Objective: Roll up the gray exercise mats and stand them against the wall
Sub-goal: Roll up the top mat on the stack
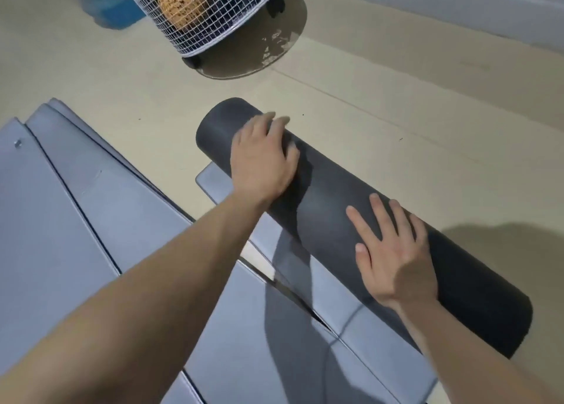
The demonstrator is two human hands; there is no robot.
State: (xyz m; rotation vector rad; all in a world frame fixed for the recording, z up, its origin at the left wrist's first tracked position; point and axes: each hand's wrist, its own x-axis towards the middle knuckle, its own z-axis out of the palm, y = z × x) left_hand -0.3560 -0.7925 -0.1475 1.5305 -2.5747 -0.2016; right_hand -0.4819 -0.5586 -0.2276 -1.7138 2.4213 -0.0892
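Note:
A dark gray mat roll [329, 202] lies diagonally on the floor, from upper left to lower right. A short flat strip of the same mat [213, 181] still shows on the near side of the roll. My left hand [262, 162] rests flat on the roll near its far end, fingers straight over the top. My right hand [393, 251] presses flat on the roll's nearer half with fingers spread. More gray mats [61, 208] lie flat on the floor to the left and under my arms, overlapping one another.
A white wire basket [219, 22] on small black wheels stands at the top, holding an orange ball. A blue object [113, 4] sits left of it. The wall's white baseboard [457, 10] runs across the upper right. Beige floor [396, 104] lies beyond the roll.

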